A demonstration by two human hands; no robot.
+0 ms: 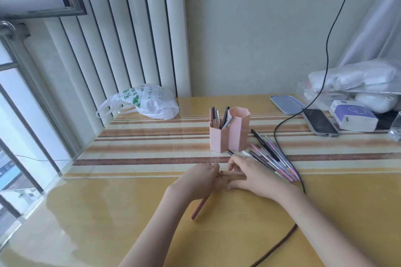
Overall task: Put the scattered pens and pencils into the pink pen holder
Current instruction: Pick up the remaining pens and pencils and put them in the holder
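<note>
Two hands meet low on our glossy yellow surface (238, 234). Our left hand (199, 180) is closed around a long reddish-brown pencil (200, 206); our right hand (253, 176) lies flat, fingers spread, holding nothing we can see. Beyond both stands the pink hexagonal plastic pen holder (230, 134); loose pens (273, 158) fan beside our right hand. We should lift the pencil upright, then lower it tip-first.

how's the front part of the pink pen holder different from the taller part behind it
The front compartment is shorter and already holds several pens standing upright; the taller compartment behind it rises higher and shows no pens sticking out. The front one sits nearer the left. Both are pink, hexagonal and joined into one holder.
</note>
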